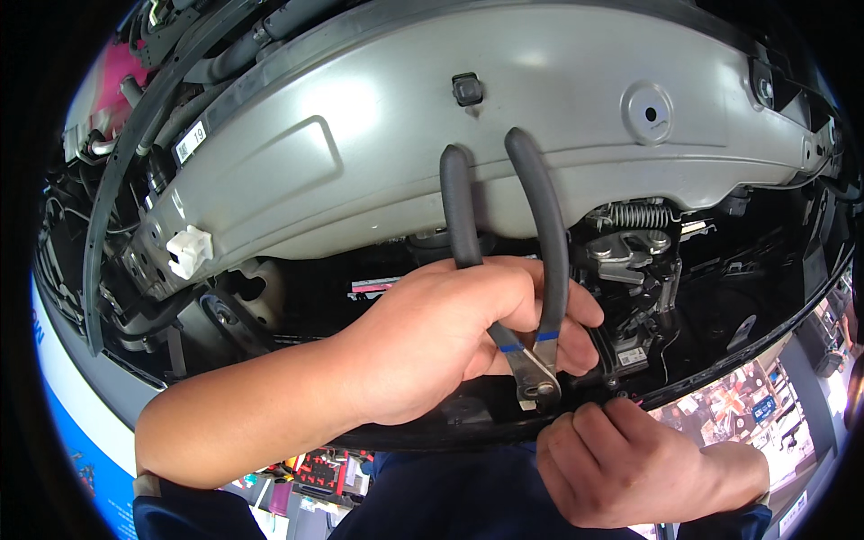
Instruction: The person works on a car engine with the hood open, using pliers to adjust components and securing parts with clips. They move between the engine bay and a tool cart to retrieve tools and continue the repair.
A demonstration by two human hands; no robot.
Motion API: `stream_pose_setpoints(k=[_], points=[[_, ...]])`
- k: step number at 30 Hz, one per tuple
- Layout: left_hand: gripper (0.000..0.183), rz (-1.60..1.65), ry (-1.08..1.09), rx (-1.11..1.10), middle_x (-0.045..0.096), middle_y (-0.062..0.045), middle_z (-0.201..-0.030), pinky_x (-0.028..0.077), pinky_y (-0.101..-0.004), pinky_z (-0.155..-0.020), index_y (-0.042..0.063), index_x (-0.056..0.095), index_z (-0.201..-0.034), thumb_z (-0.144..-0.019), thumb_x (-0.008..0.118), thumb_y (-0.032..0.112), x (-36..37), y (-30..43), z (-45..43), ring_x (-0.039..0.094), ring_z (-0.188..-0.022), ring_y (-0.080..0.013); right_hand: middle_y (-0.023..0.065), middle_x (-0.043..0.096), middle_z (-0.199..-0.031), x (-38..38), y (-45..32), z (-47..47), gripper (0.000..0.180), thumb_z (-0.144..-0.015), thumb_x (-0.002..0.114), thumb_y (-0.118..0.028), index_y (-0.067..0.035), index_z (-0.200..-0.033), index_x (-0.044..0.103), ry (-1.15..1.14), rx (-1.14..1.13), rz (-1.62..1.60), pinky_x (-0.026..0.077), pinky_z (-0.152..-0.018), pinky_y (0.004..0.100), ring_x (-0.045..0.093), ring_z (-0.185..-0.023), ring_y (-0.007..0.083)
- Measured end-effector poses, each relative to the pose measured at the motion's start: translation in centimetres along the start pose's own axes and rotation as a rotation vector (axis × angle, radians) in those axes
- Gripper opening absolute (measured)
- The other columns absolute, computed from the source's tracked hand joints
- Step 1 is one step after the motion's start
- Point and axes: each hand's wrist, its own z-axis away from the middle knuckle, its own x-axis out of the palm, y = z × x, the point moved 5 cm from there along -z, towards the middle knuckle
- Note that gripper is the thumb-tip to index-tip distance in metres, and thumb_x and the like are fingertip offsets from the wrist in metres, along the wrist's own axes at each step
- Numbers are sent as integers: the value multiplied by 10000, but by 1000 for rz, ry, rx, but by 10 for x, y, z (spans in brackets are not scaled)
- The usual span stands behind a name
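Note:
My left hand [432,331] holds a pair of pliers [536,381] with dark grey handles banded in blue. The handles point away from me and stand spread apart; the metal jaw end lies towards me. My right hand [607,459] is curled at the near black edge of the car's front, just beyond the jaws on the right; what its fingertips touch is hidden. Beyond the hands runs a silver-grey body crossmember [398,121]. To the right of the pliers sits the metal hood latch [628,256] with its coil spring [638,216].
A white plastic clip [190,252] sits at the crossmember's left end. A black curved strip [121,162] arches over hoses at the left. A red tool tray [320,472] lies low behind the black edge [466,435]. Cluttered goods [742,412] are at the lower right.

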Motion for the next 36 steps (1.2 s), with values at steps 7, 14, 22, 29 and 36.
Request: stream_pose_setpoints(k=[7,14,22,29,36], points=[[344,78,162,43,669,-261,-1179,536,-423,-1016,-80,570,-1202,-890,458,11,4,4,7,684,-1152,-366,32,531,-719,2,2,2,139,-659,687,-147,-38,-742,661,13,-2,-21,398,-533,259,532,-650,160],[319,-213,69,173,706,-290,-1145,473,-431,-1059,-85,611,-1111,-922,443,108,-3,5,8,685,-1119,-355,61,573,-786,-3,2,3,168,-708,674,-152,-27,-819,688,-40,22,-51,445,-595,287,554,-709,185],[411,-255,76,112,681,-339,-1246,439,-437,-1105,-97,566,-1234,-937,403,135,0,8,6,647,-1215,-348,81,581,-850,-6,3,5,214,-757,629,-188,-14,-866,690,-24,77,-117,461,-658,319,550,-772,216],[463,-133,63,98,669,-334,-1280,417,-441,-1143,-111,540,-1296,-935,378,130,-3,2,4,617,-1283,-344,81,582,-845,-7,2,5,221,-754,631,-184,-8,-874,693,-20,66,-105,465,-665,317,560,-780,217],[497,-140,64,54,676,-326,-1278,421,-431,-1133,-123,529,-1322,-914,369,113,1,7,4,629,-1250,-337,84,584,-847,-7,2,5,229,-754,632,-187,-5,-878,694,-34,72,-112,474,-677,321,565,-786,221]])
